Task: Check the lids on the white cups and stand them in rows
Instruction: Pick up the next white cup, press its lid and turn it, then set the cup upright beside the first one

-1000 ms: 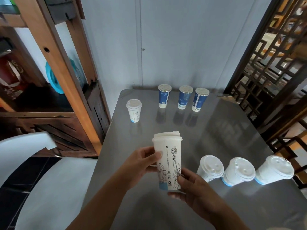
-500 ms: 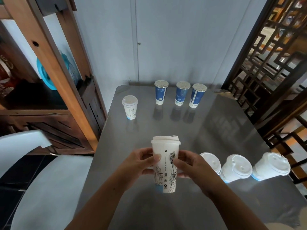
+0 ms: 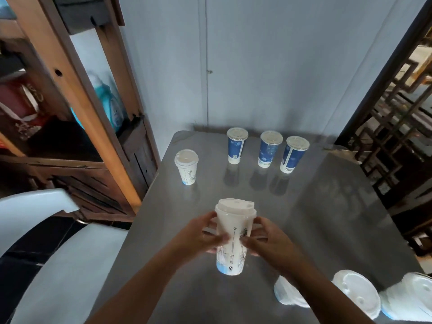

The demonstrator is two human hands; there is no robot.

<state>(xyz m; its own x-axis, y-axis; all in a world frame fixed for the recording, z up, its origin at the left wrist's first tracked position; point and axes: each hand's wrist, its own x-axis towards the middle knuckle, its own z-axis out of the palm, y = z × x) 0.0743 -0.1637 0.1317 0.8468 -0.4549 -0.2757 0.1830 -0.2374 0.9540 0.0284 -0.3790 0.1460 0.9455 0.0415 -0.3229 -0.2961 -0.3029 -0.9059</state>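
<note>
Head view, landmark: grey table [image 3: 315,206]; all places are given from it.
Held cup: white cup [image 3: 232,239] upright over the near-middle of the table, its long axis vertical, its blue base at the bottom. Whether the base touches the top, I cannot tell.
Lid: white lid [image 3: 235,205] on the rim, apparently seated; a tab juts right.
Left hand: left hand [image 3: 198,235] closed on the cup's left side, fingers wrapped at mid-height.
Right hand: right hand [image 3: 268,242] closed on the right side, opposite the left.
Key relation: lid sits straight above both grips; each hand is about equally near.
Placed cup: lidded white cup [image 3: 187,167] stands at the far left.
Blue cups: three blue cups [image 3: 268,149] in a row along the far edge.
Waiting cups: three white cups [image 3: 357,293] at the near right, tilted in this view.
Judgement: lid check in hand; standing comes next, likely beside the placed cup.
</note>
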